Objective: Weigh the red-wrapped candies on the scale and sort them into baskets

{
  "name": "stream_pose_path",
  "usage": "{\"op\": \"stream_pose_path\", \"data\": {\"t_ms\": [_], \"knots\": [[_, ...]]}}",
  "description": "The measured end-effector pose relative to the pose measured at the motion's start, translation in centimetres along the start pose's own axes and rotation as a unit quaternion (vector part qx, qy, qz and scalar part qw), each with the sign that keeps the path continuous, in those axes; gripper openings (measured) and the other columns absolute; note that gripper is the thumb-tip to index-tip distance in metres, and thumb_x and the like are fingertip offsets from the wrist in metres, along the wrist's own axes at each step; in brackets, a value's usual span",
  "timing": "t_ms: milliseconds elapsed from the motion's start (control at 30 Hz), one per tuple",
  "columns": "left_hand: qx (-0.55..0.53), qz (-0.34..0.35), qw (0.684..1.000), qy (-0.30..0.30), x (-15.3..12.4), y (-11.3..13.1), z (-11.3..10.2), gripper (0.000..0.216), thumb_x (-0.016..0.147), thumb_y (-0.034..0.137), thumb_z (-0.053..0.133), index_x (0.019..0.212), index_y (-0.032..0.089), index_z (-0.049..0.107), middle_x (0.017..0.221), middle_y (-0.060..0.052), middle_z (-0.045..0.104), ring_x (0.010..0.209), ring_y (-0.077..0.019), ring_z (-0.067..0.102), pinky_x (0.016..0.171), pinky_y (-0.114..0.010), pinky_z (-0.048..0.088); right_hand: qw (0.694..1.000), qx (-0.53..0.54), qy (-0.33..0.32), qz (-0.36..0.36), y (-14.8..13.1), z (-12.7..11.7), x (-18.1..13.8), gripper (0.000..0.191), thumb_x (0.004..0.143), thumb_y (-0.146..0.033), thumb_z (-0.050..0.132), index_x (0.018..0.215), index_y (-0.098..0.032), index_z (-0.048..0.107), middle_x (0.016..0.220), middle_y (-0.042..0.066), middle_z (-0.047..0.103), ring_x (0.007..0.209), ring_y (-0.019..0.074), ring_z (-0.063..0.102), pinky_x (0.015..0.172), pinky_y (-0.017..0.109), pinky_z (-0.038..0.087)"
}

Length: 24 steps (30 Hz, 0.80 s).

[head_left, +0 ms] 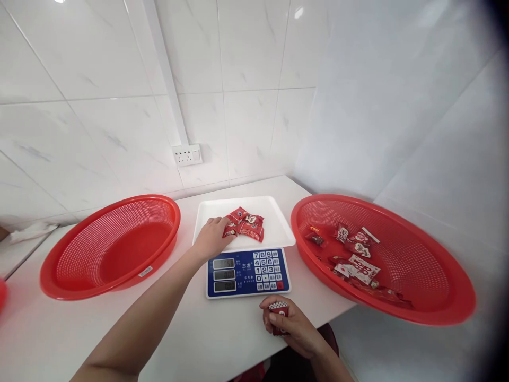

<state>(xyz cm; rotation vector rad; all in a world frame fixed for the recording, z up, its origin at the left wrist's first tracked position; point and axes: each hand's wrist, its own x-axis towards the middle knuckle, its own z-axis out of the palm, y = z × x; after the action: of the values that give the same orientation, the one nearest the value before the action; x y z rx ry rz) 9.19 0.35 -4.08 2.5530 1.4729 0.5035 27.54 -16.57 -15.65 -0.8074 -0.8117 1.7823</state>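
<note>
My left hand (213, 237) reaches over the white weighing tray (207, 209), fingers and thumb closed around the edge of a red candy packet (229, 229). More red packets (252, 225) with white lettering lie in a small heap on the tray, against those fingers. Below the tray is the scale's blue keypad panel (248, 272) with three small displays. My right hand (292, 324) is closed around a dark red packet (279, 313) with a black-and-white dotted end, held just in front of the scale.
To the right, a red mesh basket (421, 239) contains several red, white and brown packets (361, 254). Another red mesh basket (135, 249) stands on the left with nothing visible inside. Behind the white table (191, 334) is a tiled wall with a socket (187, 155).
</note>
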Motion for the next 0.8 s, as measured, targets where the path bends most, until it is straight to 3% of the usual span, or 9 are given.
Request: {"op": "stream_pose_path", "data": {"t_ms": [133,267,400,533,633,700,800], "knots": [[-0.006,-0.01,1.0,-0.006,0.6,-0.5,0.0,0.018,0.073,0.025,0.054,0.091,0.021,0.053,0.086,-0.006,0.06,0.088,-0.0252,0.055,0.073,-0.035,0.044,1.0,0.003,-0.003,-0.006,0.1,-0.1,0.1,0.029,0.065,-0.033,0.075,0.085,-0.016,0.063,0.06,-0.002,0.057,0.055,0.0093,0.051,0.054,0.023,0.031],[-0.025,-0.016,1.0,0.006,0.1,-0.3,-0.6,0.019,0.071,0.015,0.05,0.089,0.022,0.053,0.087,-0.003,0.057,0.074,-0.0178,0.058,0.064,-0.028,0.046,1.0,0.001,0.005,-0.002,-0.1,0.1,0.0,0.03,0.064,-0.034,0.076,0.084,-0.017,0.063,0.06,-0.002,0.056,0.055,0.0095,0.05,0.053,0.023,0.03],[-0.025,-0.033,0.997,0.063,-1.4,-1.3,-3.2,0.024,0.07,0.006,0.044,0.084,0.023,0.054,0.094,-0.002,0.054,0.085,-0.0157,0.057,0.074,-0.026,0.047,1.0,0.001,0.015,0.008,-0.4,0.5,-0.1,0.031,0.062,-0.035,0.077,0.083,-0.017,0.062,0.059,-0.002,0.056,0.055,0.0095,0.05,0.052,0.022,0.03],[0.021,-0.116,0.982,0.149,-3.9,-5.1,-7.4,0.023,0.073,0.009,0.042,0.09,0.019,0.053,0.103,-0.01,0.05,0.096,-0.0257,0.052,0.079,-0.039,0.045,1.0,0.01,0.015,0.012,-0.6,0.5,-0.2,0.031,0.061,-0.034,0.078,0.081,-0.017,0.063,0.059,-0.002,0.057,0.056,0.0103,0.051,0.054,0.023,0.032],[0.06,-0.172,0.972,0.149,-5.4,-7.3,-9.1,0.026,0.073,0.015,0.046,0.098,0.016,0.053,0.109,-0.016,0.048,0.103,-0.0364,0.047,0.076,-0.05,0.044,1.0,0.014,0.009,0.015,-0.6,0.5,-0.2,0.03,0.061,-0.033,0.078,0.082,-0.017,0.064,0.061,-0.002,0.058,0.056,0.0103,0.052,0.054,0.023,0.032],[0.065,-0.158,0.977,0.129,-5.5,-7.3,-8.8,0.034,0.076,0.019,0.045,0.11,0.016,0.049,0.121,-0.018,0.044,0.114,-0.0403,0.038,0.081,-0.055,0.041,1.0,0.013,0.004,0.017,-0.6,0.5,-0.1,0.03,0.062,-0.033,0.078,0.082,-0.017,0.064,0.062,-0.001,0.059,0.057,0.0104,0.052,0.054,0.023,0.032],[0.04,-0.066,0.995,0.069,-3.7,-4.9,-6.4,0.04,0.084,0.031,0.04,0.123,0.02,0.04,0.135,-0.013,0.036,0.126,-0.0308,0.03,0.096,-0.05,0.034,1.0,0.01,-0.002,0.017,-0.7,0.5,0.0,0.029,0.063,-0.033,0.077,0.083,-0.017,0.063,0.062,-0.001,0.059,0.057,0.0102,0.052,0.054,0.023,0.032]]}}
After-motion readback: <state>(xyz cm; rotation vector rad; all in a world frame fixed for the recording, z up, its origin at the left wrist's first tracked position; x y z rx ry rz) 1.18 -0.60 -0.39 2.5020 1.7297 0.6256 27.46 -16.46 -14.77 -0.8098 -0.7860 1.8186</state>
